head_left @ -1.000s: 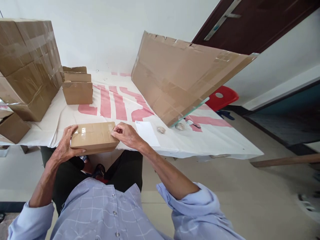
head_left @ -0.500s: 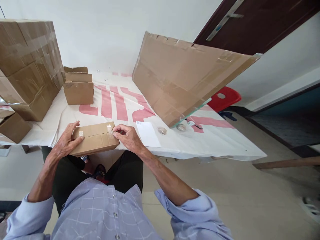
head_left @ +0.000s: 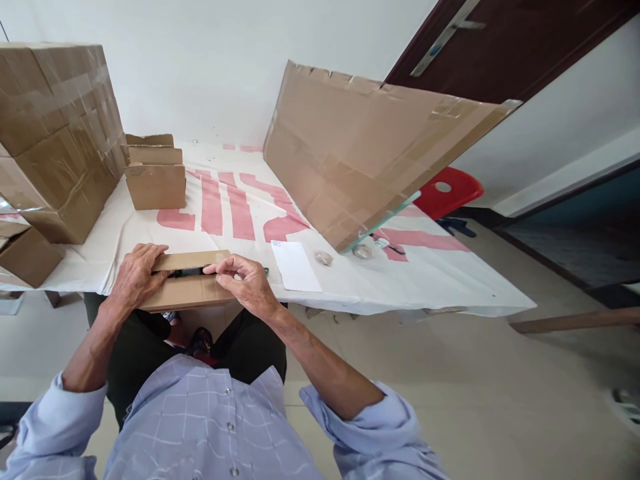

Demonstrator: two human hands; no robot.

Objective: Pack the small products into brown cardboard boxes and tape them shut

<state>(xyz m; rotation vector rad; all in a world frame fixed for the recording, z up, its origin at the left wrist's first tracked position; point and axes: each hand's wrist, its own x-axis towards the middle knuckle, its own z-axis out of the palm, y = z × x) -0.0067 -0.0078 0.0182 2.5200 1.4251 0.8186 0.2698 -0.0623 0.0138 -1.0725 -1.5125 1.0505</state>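
Observation:
A small cardboard box point(head_left: 190, 293) lies at the table's front edge, its top flaps partly lifted along the middle seam. Something dark point(head_left: 188, 272) shows in the gap; its kind I cannot make out. My left hand point(head_left: 136, 277) grips the box's left end, fingers on the far side and thumb at the gap. At the right end, my right hand point(head_left: 244, 281) has its fingers closed on the flaps, with the index fingertip at the opening. A sheet of white paper point(head_left: 296, 267) lies just right of that hand.
A large taped carton point(head_left: 60, 133) and an open cardboard holder point(head_left: 156, 187) stand at the left. A big cardboard panel point(head_left: 360, 147) leans over the table's right half. Tape rolls point(head_left: 323, 258) lie before it. A red chair point(head_left: 450, 193) is beyond.
The box's top was closed along its seam, with clear tape at both ends; now the flaps are parted. My right hand has moved slightly left and down, and my left thumb reaches the gap.

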